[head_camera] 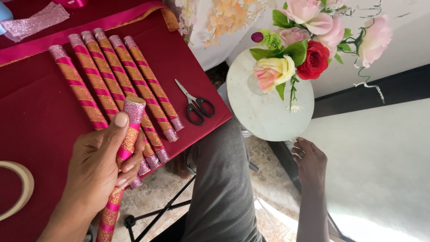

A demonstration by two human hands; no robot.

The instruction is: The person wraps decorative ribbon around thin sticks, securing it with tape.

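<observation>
a: glitter stick (123,152), lower left of frame, gripped by left hand (96,168), fingers wrapped round it.
b: nearby?
a: five more sticks (114,76) on red cloth (36,112), scissors (195,105) beside. right hand (310,161) loosely open, lower right, below flowers (304,45).

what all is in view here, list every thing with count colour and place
held stick: 1, pink and gold glitter stripes, in left hand
sticks on cloth: 5, same stripes, side by side
scissors: 1, black handles, right of the sticks
cloth: 1, dark red, over the table
tape roll: 1, cream, left edge
glitter strip: 1, pink, top left
round stand: 1, white, right of table
flowers: bunch, pink, red, yellow, on stand
left hand: grips stick
right hand: empty, below the stand
</observation>
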